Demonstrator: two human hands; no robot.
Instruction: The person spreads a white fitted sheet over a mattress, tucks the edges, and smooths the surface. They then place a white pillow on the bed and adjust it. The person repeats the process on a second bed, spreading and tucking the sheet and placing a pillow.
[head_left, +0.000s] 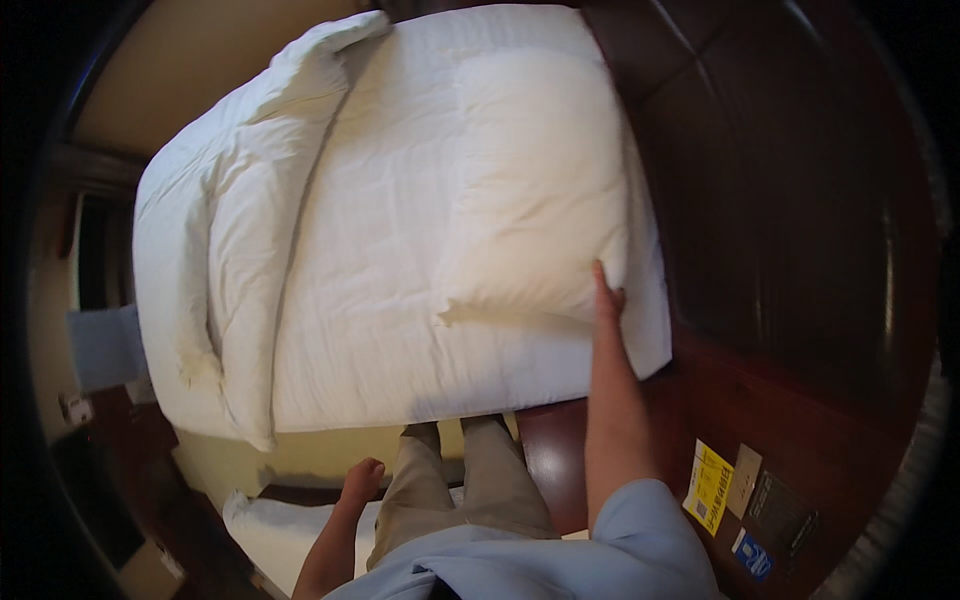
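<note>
A large white pillow (540, 180) lies flat on the white sheet (367, 225) of a bed. My right hand (609, 291) is at the pillow's near right corner, its thumb on top; the fingers are mostly hidden, so how firmly they hold cannot be seen. A white duvet (247, 195) is folded back over the left part of the bed. Down by my left thigh, clear of the bed, my left hand (365, 478) is curled closed with nothing seen in it.
A dark padded headboard (772, 187) stands at the right. Below it, a reddish wooden panel (675, 420) bears a yellow printed card (708, 487) and a blue card (751, 555). Other white bedding (300, 536) lies behind my left arm. Dark furniture (135, 450) is at the left.
</note>
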